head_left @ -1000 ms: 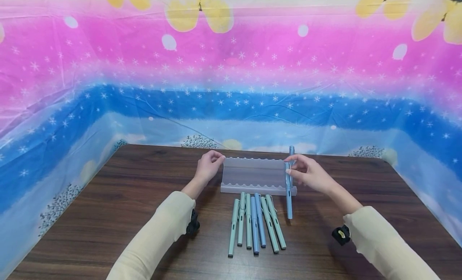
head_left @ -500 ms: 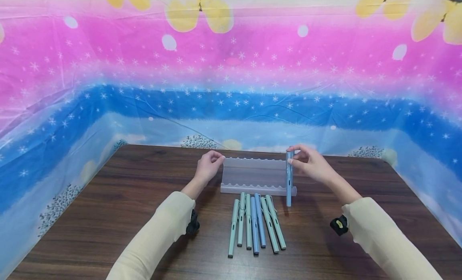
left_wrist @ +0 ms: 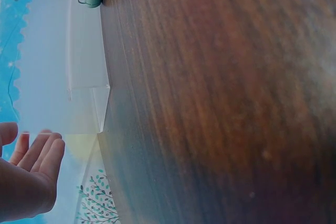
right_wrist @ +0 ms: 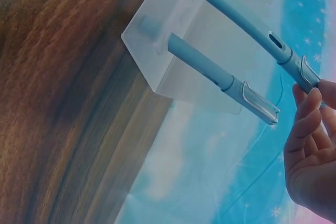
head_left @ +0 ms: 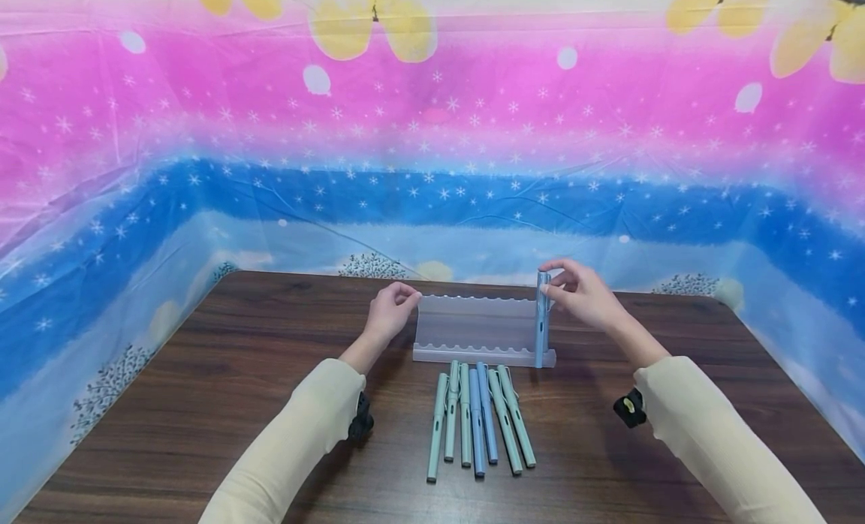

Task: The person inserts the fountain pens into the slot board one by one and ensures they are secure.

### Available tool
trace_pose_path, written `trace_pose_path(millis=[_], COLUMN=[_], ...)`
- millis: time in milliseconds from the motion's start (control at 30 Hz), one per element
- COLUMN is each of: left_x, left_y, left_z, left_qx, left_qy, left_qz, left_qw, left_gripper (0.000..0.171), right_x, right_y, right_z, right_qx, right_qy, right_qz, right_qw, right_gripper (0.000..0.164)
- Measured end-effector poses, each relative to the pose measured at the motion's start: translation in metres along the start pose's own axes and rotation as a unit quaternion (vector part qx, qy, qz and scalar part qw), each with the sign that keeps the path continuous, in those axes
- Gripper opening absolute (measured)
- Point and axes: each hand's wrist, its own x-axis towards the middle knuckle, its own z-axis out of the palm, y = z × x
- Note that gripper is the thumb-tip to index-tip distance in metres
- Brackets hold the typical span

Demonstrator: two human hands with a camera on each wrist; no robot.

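Note:
A frosted, see-through pen rack (head_left: 473, 325) with scalloped edges stands on the table. My left hand (head_left: 390, 310) pinches its upper left corner between thumb and fingers. With thumb and fingertips my right hand (head_left: 586, 297) holds a blue pen (head_left: 541, 325) by its capped upper end, upright at the rack's right end. The right wrist view shows this held pen (right_wrist: 247, 27) in front of the rack, apart from a second blue pen (right_wrist: 202, 64) that sits in the end notch. From the head, the held pen mostly hides that second one.
In front of the rack several green pens (head_left: 438, 426) and two blue pens (head_left: 477, 423) lie side by side on the dark wood table (head_left: 270, 321). A patterned cloth (head_left: 432, 194) hangs behind the table's back edge and along both sides.
My right hand has lifted the blue pen up and back, so its lower end has risen from below the rack's front lip to about its level. Left hand, rack and lying pens stay put.

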Motion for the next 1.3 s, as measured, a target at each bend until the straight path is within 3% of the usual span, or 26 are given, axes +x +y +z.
trace_pose_path(millis=[267, 767, 1033, 1300], left_x=[0.0, 0.001, 0.001, 0.002], left_y=[-0.001, -0.002, -0.002, -0.002], left_z=[0.0, 0.0, 0.001, 0.001], left_qx=[-0.007, 0.0, 0.0, 0.002], left_qy=[-0.003, 0.002, 0.001, 0.001], left_qz=[0.001, 0.005, 0.005, 0.005], left_qw=[1.0, 1.0, 1.0, 1.0], left_gripper=[0.017, 0.017, 0.016, 0.017], right_x=[0.003, 0.004, 0.002, -0.001], right_y=[0.0, 0.01, 0.018, 0.02], right_z=[0.002, 0.012, 0.02, 0.022], right_qx=[-0.018, -0.066, -0.076, -0.082], right_qy=[0.031, 0.112, 0.11, 0.095], right_qz=[-0.01, -0.081, -0.104, -0.085], right_qw=[0.999, 0.988, 0.986, 0.988], right_gripper=[0.033, 0.03, 0.028, 0.028])
